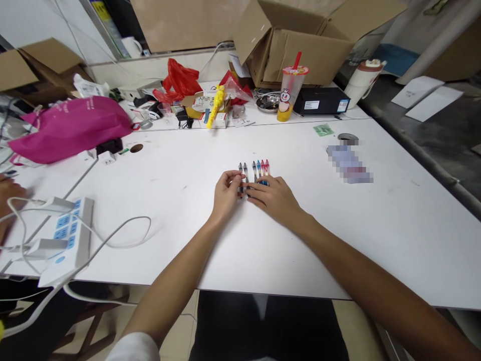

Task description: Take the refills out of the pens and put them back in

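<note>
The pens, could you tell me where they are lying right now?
In the head view the pens lie in a row mid-table on the white table, partly under the left hand and right hand.

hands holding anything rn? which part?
Left hand pinches a black pen at its lower barrel. Right hand lies flat on the pens, no grip.

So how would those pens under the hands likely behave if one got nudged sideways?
The pens look slim and round, so one would probably roll across the smooth white table. They seem stiff and light. Lying side by side, a pushed one would likely knock its neighbour. The left hand and right hand rest on them.
</note>
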Motion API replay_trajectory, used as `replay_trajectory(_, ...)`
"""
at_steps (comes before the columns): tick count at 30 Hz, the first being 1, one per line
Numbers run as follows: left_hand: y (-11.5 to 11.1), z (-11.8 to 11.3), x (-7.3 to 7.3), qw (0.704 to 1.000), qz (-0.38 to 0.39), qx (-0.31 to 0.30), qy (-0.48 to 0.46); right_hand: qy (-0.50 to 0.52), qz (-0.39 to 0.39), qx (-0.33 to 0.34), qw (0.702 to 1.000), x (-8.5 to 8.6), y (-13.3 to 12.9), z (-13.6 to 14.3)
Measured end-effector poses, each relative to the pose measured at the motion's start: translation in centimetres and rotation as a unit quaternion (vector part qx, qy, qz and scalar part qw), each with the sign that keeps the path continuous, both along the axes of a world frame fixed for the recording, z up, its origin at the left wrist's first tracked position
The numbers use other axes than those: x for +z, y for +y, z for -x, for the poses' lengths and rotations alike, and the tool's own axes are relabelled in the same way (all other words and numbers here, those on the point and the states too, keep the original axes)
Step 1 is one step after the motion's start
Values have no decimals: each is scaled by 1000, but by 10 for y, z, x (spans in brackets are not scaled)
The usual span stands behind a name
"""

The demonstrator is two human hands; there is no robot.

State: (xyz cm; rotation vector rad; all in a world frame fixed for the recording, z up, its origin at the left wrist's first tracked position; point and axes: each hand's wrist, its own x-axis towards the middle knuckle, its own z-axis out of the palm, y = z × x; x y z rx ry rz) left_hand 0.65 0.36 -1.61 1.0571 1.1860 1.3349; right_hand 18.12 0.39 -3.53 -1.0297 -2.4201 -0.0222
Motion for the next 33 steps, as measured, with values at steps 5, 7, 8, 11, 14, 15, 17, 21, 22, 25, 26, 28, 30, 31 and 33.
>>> replay_trajectory(5, 0, 1, 0, 1000, 4, 5, -2, 44, 1, -2, 999, 4, 1, -4)
replay_trajectory(7, 0, 2, 1, 1000, 4, 5, -3, 103, 38, -2, 994, 6, 1, -6)
replay_trajectory(8, 0, 3, 1, 1000, 4, 4, -3, 140, 63, -2, 988, 7, 1, -7)
replay_trajectory(11, -1, 4, 2, 1000, 9, -1, -6, 245, 130, -19, 961, 10, -2, -9)
replay_trajectory(14, 0, 5, 5, 999, 23, -10, -27, 319, 170, -49, 931, 15, -8, -11)
replay_trajectory(15, 0, 5, 7, 998, 32, -13, -43, 340, 183, -49, 921, 17, -10, -12)
replay_trajectory(17, 0, 6, 10, 995, 51, -21, -87, 370, 210, -31, 905, 19, -14, -15)
replay_trajectory(21, 0, 6, 15, 984, 71, -42, -156, 397, 268, 12, 878, 21, -19, -17)
replay_trajectory(22, 0, 6, 15, 983, 70, -45, -162, 409, 282, 18, 868, 21, -19, -17)
replay_trajectory(25, -1, 4, 14, 983, 56, -60, -166, 460, 357, 29, 813, 22, -18, -15)
replay_trajectory(26, -1, 4, 13, 983, 49, -71, -164, 464, 400, 31, 789, 22, -17, -14)
replay_trajectory(28, -3, 2, 9, 982, 40, -99, -153, 431, 499, 31, 751, 23, -16, -13)
replay_trajectory(30, -4, 1, 6, 983, 35, -117, -139, 368, 555, 27, 745, 24, -15, -14)
replay_trajectory(31, -5, 0, 5, 983, 34, -118, -133, 342, 552, 23, 760, 24, -15, -15)
replay_trajectory(33, -6, -2, 3, 985, 38, -107, -126, 313, 486, 6, 816, 24, -16, -17)
